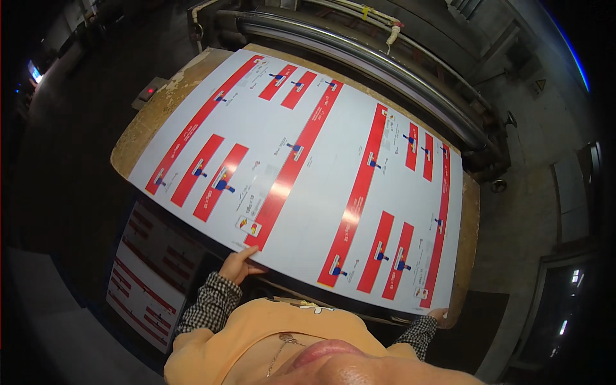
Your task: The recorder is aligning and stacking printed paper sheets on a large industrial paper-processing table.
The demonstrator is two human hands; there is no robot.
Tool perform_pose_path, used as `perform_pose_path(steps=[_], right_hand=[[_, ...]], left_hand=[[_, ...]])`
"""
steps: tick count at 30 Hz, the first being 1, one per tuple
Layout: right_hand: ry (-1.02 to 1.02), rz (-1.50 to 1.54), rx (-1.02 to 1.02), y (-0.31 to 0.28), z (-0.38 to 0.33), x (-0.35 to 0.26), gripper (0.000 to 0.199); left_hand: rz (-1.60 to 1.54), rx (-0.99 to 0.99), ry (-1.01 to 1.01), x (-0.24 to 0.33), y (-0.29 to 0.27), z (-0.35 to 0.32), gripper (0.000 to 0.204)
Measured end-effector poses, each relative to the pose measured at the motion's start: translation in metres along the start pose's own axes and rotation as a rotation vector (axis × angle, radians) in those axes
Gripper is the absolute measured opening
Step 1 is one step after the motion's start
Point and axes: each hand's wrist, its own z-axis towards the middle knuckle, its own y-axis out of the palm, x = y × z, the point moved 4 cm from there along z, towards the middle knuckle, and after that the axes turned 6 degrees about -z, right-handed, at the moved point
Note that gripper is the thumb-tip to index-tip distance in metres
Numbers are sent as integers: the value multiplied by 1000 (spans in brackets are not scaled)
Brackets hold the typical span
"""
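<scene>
A large white printed sheet [308, 192] with red bands and small blue figures lies across a worn tan board [131, 144]. My left hand [240, 264] holds its near edge left of the middle, thumb on top and the other fingers mostly beneath. At the near right corner, my right hand [439, 314] has its fingertips closed on the sheet's edge; the rest of that hand is hardly seen. Checked cuffs cover both wrists.
Beyond the board's far edge runs a machine with long metal rollers [359, 67] and a pale pipe [393, 31]. A small box with a red light [151, 91] sits at the board's left. Lower left, similar printed sheets [138, 298] lie below board level. A handwheel [498, 186] stands right.
</scene>
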Motion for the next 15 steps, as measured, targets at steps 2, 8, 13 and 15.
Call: perform_pose_path(steps=[2, 8, 13, 15], right_hand=[[-81, 3, 39, 1, 2, -4, 74], [-30, 65, -140, 19, 9, 15, 74], [54, 137, -100, 44, 27, 29, 64], [-117, 161, -25, 46, 78, 42, 59]], left_hand=[[9, -26, 48, -3, 1, 3, 41], [-13, -51, 89, -8, -5, 1, 45], [-99, -68, 134, -9, -9, 4, 46], [-110, -76, 63, -16, 2, 13, 44]])
